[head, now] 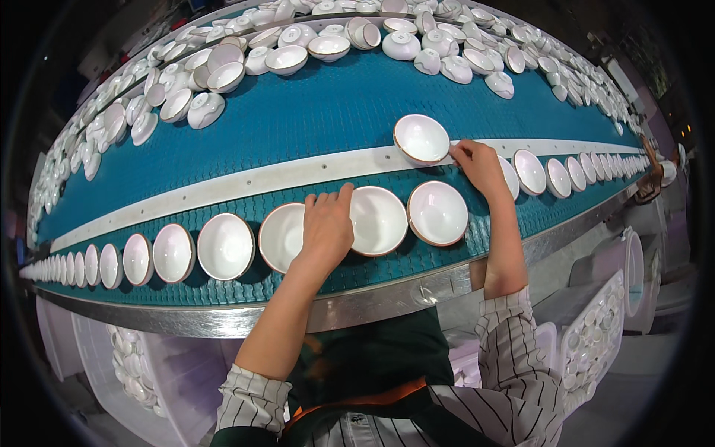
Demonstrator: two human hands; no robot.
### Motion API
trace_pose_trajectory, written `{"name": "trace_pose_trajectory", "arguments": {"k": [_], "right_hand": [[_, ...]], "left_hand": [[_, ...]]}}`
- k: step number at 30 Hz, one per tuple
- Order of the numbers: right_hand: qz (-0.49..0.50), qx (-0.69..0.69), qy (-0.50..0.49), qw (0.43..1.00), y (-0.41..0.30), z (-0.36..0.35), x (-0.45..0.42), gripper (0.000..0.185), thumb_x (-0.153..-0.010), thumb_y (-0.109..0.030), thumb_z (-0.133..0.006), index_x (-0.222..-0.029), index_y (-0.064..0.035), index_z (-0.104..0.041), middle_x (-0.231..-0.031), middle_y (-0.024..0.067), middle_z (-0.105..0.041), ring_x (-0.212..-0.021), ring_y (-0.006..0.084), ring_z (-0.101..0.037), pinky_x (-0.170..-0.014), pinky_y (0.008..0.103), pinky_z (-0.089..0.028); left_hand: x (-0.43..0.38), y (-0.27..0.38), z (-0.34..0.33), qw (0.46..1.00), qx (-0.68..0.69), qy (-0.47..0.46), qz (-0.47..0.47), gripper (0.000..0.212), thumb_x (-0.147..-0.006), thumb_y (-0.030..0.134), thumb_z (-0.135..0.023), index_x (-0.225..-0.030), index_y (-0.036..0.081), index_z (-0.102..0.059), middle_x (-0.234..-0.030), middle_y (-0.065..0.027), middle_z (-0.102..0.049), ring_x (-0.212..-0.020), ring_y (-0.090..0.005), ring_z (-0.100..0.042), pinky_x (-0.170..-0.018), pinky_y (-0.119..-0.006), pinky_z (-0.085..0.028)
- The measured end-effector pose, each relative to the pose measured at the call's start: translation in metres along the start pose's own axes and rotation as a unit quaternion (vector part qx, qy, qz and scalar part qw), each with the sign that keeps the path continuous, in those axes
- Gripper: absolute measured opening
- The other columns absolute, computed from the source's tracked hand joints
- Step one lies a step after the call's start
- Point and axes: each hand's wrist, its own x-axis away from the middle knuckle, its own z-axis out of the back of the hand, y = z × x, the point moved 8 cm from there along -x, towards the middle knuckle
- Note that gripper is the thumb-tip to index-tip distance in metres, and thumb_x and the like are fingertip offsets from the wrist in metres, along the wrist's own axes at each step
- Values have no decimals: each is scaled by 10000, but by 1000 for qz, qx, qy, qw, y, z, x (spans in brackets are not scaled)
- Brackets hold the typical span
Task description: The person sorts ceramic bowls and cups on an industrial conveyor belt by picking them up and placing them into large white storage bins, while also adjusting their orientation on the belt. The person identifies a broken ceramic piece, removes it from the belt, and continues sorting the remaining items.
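My right hand (477, 165) pinches the rim of a white bowl (422, 138) with a brown edge, tilted over the white divider rail (290, 174). Below it, my left hand (328, 226) is at the row on the green conveyor belt (385, 276). It lies between one white bowl (279, 237), which it partly covers, and another white bowl (381, 220), at whose left rim the fingers are. Whether they grip either bowl is hidden. A further bowl (438, 213) faces up to the right, beneath the held one.
Jumbled bowls (223, 78) line the far side of the blue conveyor belt (313, 117). A metal edge (391, 293) runs before me. Below are a plastic bin of bowls (131, 363) at left and a crate of small ware (592, 335) at right. Another person (665, 170) stands far right.
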Motion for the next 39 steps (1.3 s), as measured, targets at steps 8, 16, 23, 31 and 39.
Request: {"name": "trace_pose_trajectory", "arguments": {"k": [8, 16, 23, 31, 39], "right_hand": [[21, 92, 105, 990, 59, 40, -8, 236, -837, -252, -596, -933, -46, -660, -897, 183, -655, -865, 339, -620, -762, 416, -479], [-11, 76, -86, 993, 76, 30, -16, 283, -811, -294, -586, -857, -33, -687, -832, 169, -668, -784, 320, -637, -727, 399, -486], [51, 13, -29, 998, 80, 79, -33, 252, -843, -253, -587, -900, -21, -666, -838, 173, -665, -771, 316, -637, -703, 382, -486], [31, 17, -115, 993, 153, 86, -24, 287, -831, -253, -597, -927, 7, -671, -886, 193, -663, -802, 328, -634, -738, 373, -482], [30, -150, -176, 972, 172, 83, -22, 231, -885, -190, -561, -934, 18, -648, -730, 93, -630, -643, 148, -584, -599, 301, -480]], "left_hand": [[-18, 40, 16, 987, 78, 127, -61, 434, -751, 207, -709, -1110, 12, -565, -976, -166, -615, -949, -325, -551, -901, -425, -379], [-41, 59, -21, 992, 125, -13, 21, 285, -804, 33, -545, -1086, 18, -580, -781, -147, -629, -805, -330, -559, -785, -419, -425], [-54, 87, -16, 990, 122, 66, -31, 317, -792, 157, -662, -1071, 21, -595, -970, -137, -636, -967, -315, -562, -876, -392, -415], [-70, 141, -55, 989, 138, -44, -10, 369, -822, 304, -649, -1075, 41, -598, -840, -122, -656, -851, -295, -592, -824, -391, -433], [-81, 142, -81, 989, 87, -82, 92, 337, -812, 100, -549, -1142, 32, -535, -854, -200, -626, -852, -355, -603, -741, -424, -455]]}}
